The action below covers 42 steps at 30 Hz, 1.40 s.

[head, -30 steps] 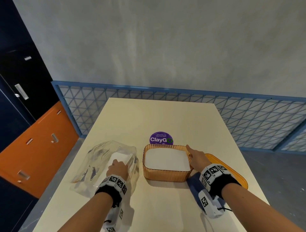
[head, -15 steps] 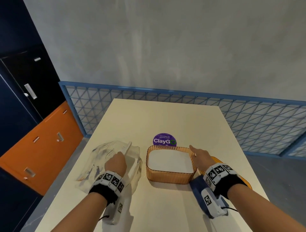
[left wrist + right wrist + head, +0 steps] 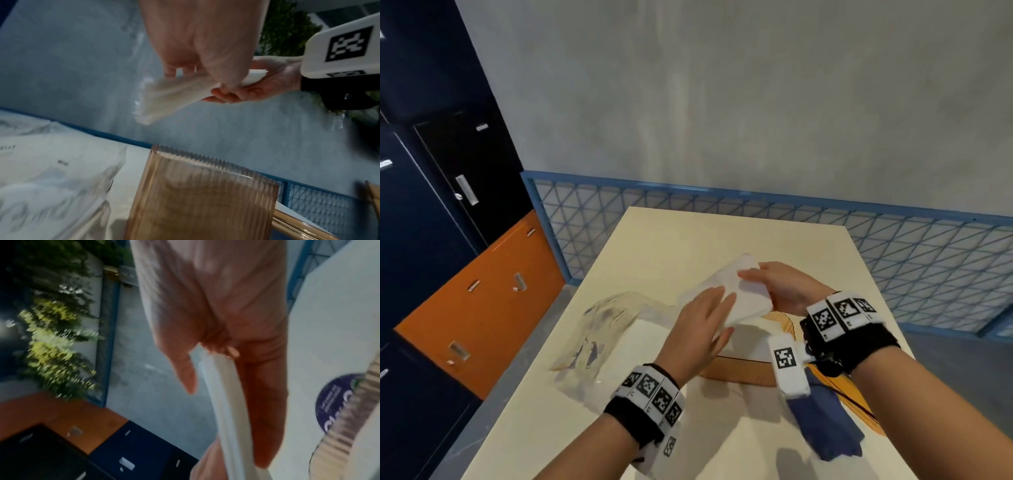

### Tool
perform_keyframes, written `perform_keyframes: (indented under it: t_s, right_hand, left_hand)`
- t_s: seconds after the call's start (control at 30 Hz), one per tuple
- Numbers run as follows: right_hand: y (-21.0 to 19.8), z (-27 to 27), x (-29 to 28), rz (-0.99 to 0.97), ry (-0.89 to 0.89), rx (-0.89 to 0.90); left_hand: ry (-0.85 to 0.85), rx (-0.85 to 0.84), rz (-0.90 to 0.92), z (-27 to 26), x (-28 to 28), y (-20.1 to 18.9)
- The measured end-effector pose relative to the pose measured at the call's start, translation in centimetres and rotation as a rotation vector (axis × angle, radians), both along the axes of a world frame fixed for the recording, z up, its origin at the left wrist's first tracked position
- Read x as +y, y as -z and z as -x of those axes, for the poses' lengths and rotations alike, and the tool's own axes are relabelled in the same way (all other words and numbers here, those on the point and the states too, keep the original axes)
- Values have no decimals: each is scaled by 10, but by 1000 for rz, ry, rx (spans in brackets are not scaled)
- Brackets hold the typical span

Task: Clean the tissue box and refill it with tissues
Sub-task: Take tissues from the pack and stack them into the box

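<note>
We've got both hands up over the table (image 3: 688, 240) w/ a white tissue stack (image 3: 743, 294) held between them. Right hand (image 3: 787, 291) grips the stack's 3 o'clock end, thumb on top, fingers curled under. Left hand (image 3: 698, 329) lies flat on the 9 o'clock end, fingers straight and slightly spread; the left wrist view shows its thumb under the stack's edge, so it's pressing/steadying, not a full wrap.

Stack is tilted, in the air — just above the amber ribbed tissue box (image 3: 201, 194), which sits on the table directly below and looks mostly hidden in the head view. Clear plastic tissue bag (image 3: 606, 329) lies at 9 o'clock of the box. Blue cloth (image 3: 825, 428) at 4 o'clock of the box, partly on the amber lid (image 3: 859, 394). Purple sticker (image 3: 337, 402) at 12 o'clock of the box, right wrist view only. Wrist views are blurry.
</note>
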State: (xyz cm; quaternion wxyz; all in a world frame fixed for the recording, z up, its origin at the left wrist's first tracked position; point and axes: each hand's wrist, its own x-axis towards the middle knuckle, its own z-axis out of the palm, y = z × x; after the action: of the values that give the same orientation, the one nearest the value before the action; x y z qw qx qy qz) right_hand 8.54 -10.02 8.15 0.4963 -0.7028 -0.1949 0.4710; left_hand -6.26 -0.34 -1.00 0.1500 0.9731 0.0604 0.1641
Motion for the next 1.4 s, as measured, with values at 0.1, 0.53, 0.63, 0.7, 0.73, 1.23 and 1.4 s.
perform_keyframes:
  t_s: [0.1, 0.53, 0.63, 0.7, 0.73, 1.23, 1.4]
  right_hand:
    - [-3, -8, -10, 26, 30, -236]
    - [-3, -14, -33, -4, 74, -162]
    - [8, -15, -31, -23, 161, -295]
    - [16, -15, -32, -48, 258, -414]
    - [20, -14, -34, -65, 281, -457]
    - [95, -13, -45, 197, 322, -451]
    - [106, -12, -42, 440, 154, -532]
  left_hand:
    - [-72, -96, 368, 3, -5, 6]
    - [-392, -22, 1822, -26, 10, -22]
    - [-432, -100, 1509, -33, 10, -26]
    - [-419, -193, 1343, -36, 10, -27]
    - [-416, -236, 1286, -36, 10, -26]
    - [-557, 7, 774, -36, -8, 13]
    - [-697, 365, 569, -42, -10, 18]
